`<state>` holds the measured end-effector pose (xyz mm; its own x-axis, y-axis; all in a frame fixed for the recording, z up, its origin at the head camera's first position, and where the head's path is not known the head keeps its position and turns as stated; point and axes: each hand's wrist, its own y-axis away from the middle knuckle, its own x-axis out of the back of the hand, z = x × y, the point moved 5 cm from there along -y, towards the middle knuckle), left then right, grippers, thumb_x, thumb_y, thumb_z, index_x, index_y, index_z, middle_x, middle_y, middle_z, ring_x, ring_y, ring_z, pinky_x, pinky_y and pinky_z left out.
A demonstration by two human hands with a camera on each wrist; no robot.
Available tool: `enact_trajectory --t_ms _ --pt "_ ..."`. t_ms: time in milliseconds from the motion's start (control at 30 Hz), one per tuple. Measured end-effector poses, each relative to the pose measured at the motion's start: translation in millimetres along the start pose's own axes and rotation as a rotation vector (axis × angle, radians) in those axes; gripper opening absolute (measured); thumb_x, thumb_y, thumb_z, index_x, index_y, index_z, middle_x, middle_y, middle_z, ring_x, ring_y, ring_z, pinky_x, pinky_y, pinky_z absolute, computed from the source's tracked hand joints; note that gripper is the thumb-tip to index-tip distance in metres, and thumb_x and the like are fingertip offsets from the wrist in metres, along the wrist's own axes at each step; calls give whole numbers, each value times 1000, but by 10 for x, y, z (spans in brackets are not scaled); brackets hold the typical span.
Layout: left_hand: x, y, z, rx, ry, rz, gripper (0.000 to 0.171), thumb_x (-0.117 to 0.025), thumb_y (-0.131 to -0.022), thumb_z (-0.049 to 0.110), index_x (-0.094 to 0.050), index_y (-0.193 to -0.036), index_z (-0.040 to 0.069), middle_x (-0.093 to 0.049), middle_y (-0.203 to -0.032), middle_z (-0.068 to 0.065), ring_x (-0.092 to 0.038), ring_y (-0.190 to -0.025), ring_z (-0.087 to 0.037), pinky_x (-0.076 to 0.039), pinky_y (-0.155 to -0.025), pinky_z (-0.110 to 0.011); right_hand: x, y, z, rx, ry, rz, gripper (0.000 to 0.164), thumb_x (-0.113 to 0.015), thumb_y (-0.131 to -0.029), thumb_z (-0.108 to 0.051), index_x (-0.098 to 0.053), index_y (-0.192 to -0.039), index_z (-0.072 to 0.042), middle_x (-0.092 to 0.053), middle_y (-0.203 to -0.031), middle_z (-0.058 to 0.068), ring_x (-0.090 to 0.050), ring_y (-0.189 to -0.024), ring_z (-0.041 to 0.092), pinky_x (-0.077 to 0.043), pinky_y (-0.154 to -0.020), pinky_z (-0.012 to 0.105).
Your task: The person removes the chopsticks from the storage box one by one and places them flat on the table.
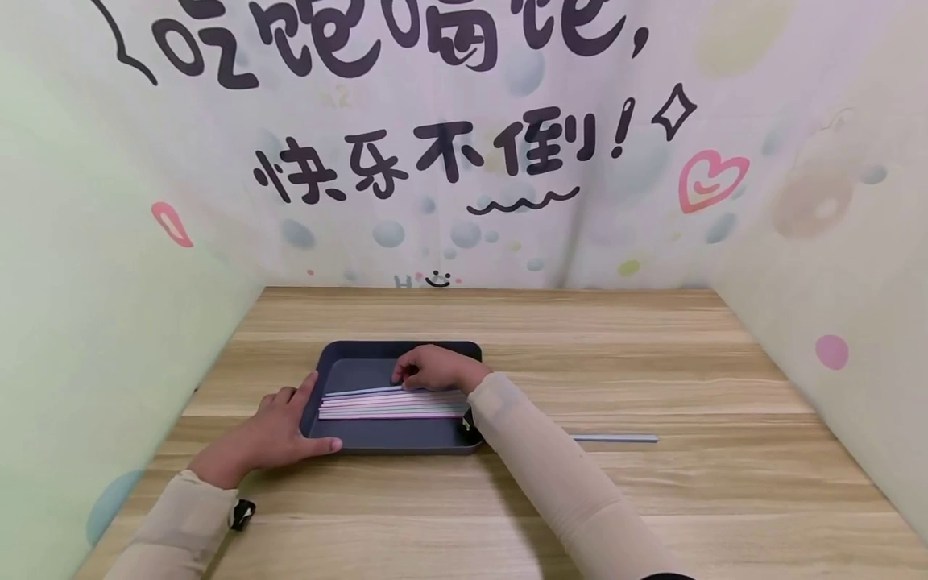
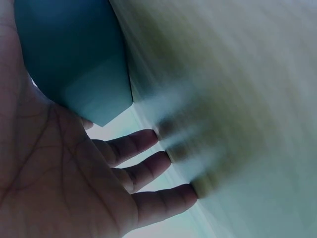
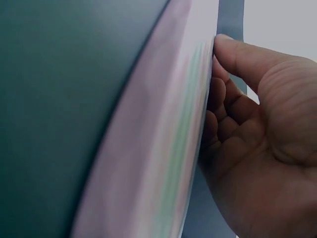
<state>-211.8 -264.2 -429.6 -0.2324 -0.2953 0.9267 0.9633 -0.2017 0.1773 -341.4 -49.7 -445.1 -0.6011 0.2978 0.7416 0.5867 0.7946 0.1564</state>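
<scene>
A dark grey tray (image 1: 397, 437) lies on the wooden table. Inside it several long, thin pastel straws (image 1: 384, 405) lie side by side, with a bluish straw (image 1: 362, 392) along their far edge. My right hand (image 1: 438, 368) reaches over the tray with curled fingers and pinches that bluish straw. In the right wrist view the thumb (image 3: 237, 52) sits against the outer edge of the straws (image 3: 171, 173). My left hand (image 1: 279, 427) is spread along the tray's left side, thumb at the front rim. Its fingers are fairly straight beside the tray wall (image 2: 94, 94) in the left wrist view.
Right of the tray, another pale bluish straw (image 1: 616, 438) lies on the wooden table (image 1: 652, 354), partly behind the right sleeve (image 1: 558, 475). A printed cloth wall (image 1: 435, 242) stands along the table's back edge, with pale walls on both sides.
</scene>
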Motion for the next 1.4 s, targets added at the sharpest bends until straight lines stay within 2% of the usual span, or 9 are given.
enact_trajectory --t_ms 400,967,1400 --pt "-18 -19 -19 -4 -8 7 124 -69 -76 72 -12 -154 -6 -35 -136 -43 -35 -122 -60 -40 -93 -65 16 6 -10 3 18 25 14 -62 -99 -10 -70 -107 -17 -63 -91 -5 -53 -79 10 -44 -74 24" --pt "-2 -17 5 3 -12 1 124 -70 -76 71 -12 -154 -6 -34 -136 -42 -35 -122 -60 -40 -92 -66 -9 -35 -4 0 78 17 13 -64 -97 -9 -71 -104 -16 -60 -85 -5 -52 -75 9 -42 -70 22" --pt "-26 -24 -27 7 -2 3 124 -68 -76 73 -12 -154 -5 -33 -137 -42 -33 -123 -60 -39 -93 -66 56 25 -54 25 12 2 14 -60 -99 -9 -69 -107 -17 -60 -84 -3 -51 -68 11 -44 -67 24"
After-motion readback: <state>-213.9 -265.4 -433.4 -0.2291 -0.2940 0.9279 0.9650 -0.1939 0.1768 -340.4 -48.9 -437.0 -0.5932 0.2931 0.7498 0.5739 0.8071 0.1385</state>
